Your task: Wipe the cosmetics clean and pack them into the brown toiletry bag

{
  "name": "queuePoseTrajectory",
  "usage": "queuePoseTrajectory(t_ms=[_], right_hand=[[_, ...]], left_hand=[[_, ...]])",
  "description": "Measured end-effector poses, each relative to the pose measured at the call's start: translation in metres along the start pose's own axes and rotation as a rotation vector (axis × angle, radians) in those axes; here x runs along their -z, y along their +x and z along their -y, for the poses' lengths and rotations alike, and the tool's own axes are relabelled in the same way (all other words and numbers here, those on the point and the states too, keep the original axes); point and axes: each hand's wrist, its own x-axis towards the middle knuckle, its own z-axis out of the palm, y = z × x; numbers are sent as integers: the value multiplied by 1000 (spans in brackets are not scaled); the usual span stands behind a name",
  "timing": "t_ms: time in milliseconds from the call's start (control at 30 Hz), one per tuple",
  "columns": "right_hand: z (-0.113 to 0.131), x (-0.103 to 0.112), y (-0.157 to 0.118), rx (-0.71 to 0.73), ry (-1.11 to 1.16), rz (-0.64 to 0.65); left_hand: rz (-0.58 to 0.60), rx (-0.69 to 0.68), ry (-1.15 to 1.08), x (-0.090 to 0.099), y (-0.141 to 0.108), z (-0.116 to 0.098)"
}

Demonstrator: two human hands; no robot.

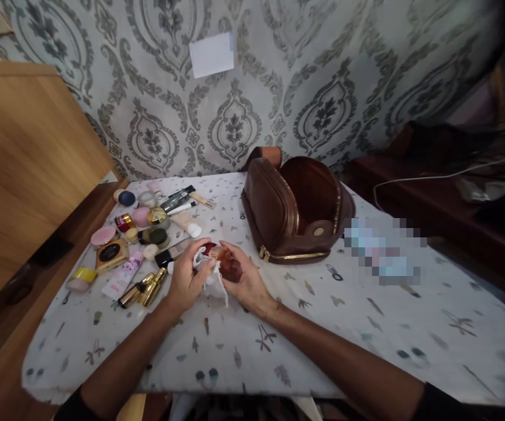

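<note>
My left hand [189,278] is closed on a white cloth [212,287] with frayed, stringy edges. Pressed against the cloth is a small shiny container [220,254] with a dark red part and a gold-pink part, and my right hand [248,283] has its fingers curled round it. Much of the container is covered by fingers and cloth. Just left of my hands lies a bottle with a black cap [164,258]. Behind and to the right, a brown makeup bag [270,202] stands unzipped with its lid up.
Cosmetics crowd the table's left side, among them gold tubes [152,287], a pink-and-white squeeze tube [124,273], a compact [110,252] and several jars. A blurred-out pale blue item [381,251] lies right of the bag. A wooden cabinet [28,158] borders the left.
</note>
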Motion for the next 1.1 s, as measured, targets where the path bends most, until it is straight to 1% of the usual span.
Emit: queuePoseTrajectory(t_ms=[100,233,300,400,500,567,633,700,767,900,1000,1100], right_hand=[[-1,-2,-3,6,-48,20],[-1,-4,-6,95,-125,27],[3,-4,-7,118,-132,53],[9,-5,-8,111,-92,86],[11,-5,-8,77,-44,59],[9,-5,-7,23,-11,26],[6,-4,-6,-32,39,-12],[3,-5,-6,-51,84,-34],[1,-5,-6,-43,104,-22],[1,-6,-8,-54,103,58],[1,-4,-9,-32,25,84],[1,-3,-9,35,-137,58]], left_hand=[[-18,41,-50,3,1,-2],[-43,123,-183,6,2,1],[-65,162,-248,8,3,3],[-83,189,-295,10,5,5],[-73,224,-317,8,3,3],[-33,202,-324,4,-1,1],[29,141,-311,0,-6,1],[77,86,-275,-3,-10,2],[84,46,-231,-5,-13,5],[67,5,-168,-2,-14,7],[75,17,-152,3,-13,4],[86,56,-208,4,-11,2]])
